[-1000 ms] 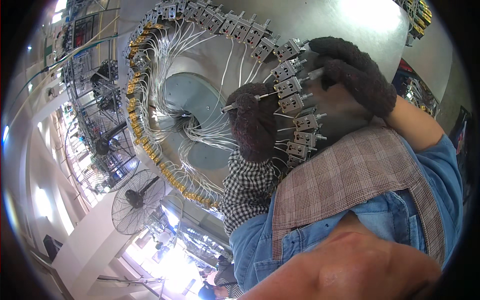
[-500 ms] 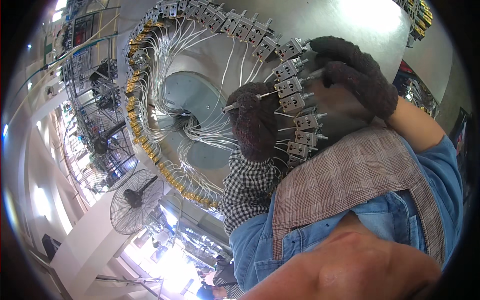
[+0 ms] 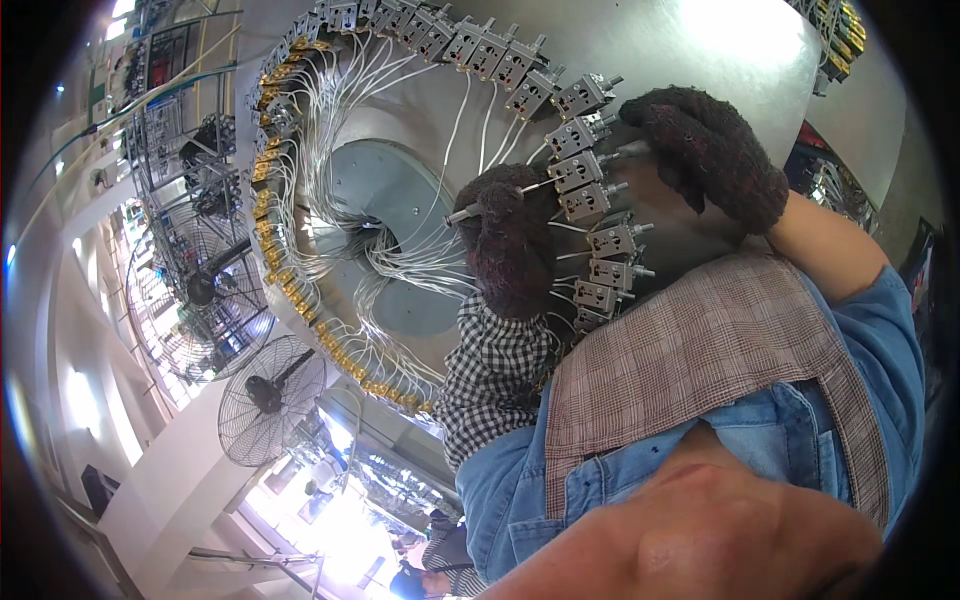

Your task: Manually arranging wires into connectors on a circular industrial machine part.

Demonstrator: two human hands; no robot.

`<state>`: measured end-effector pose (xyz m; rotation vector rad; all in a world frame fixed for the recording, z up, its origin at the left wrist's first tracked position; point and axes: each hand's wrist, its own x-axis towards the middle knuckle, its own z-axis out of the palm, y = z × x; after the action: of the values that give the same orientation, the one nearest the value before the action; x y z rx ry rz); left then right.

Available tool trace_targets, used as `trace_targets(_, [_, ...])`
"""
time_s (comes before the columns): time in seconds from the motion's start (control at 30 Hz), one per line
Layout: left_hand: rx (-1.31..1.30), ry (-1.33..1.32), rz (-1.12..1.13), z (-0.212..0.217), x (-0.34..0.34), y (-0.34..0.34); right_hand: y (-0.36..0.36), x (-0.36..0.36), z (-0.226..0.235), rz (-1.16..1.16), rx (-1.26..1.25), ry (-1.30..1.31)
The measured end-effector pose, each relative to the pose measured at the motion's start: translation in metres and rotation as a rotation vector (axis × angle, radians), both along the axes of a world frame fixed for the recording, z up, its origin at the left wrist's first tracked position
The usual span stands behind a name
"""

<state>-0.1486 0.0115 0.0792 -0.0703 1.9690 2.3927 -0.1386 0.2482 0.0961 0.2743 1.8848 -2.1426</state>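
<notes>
My left hand, in a dark knitted glove, is closed round a slim metal rod. The rod's thin end points at one of the small grey metal blocks. White wires run under and beside that hand toward the blocks. My right hand, gloved alike, is on the outer side of the block row with its fingers curled together. Near its fingertips a short grey cylinder sticks out from the blocks. The fingers hide whether they grip anything. Each block has dark holes and protruding pins.
The blocks line the edge of a round metal plate, with brass-coloured pieces on its far-left side. Bundled white wires pass through a hole in the grey central disc. Fans stand at left. More brass pieces lie at upper right.
My right hand has shifted slightly down, and its fingers have curled closer together, its thumb drawing back from the grey cylinder. My left hand with the metal rod has stayed nearly still.
</notes>
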Motion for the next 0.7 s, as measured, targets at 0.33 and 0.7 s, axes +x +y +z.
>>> trace_targets(0.33, [0.116, -0.248, 0.066, 0.005, 0.003, 0.002, 0.007, 0.003, 0.012, 0.0, -0.036, 0.003])
trace_targets(0.7, [0.092, -0.005, -0.044, 0.005, 0.002, 0.013, 0.018, 0.007, 0.005, 0.109, 0.043, 0.022])
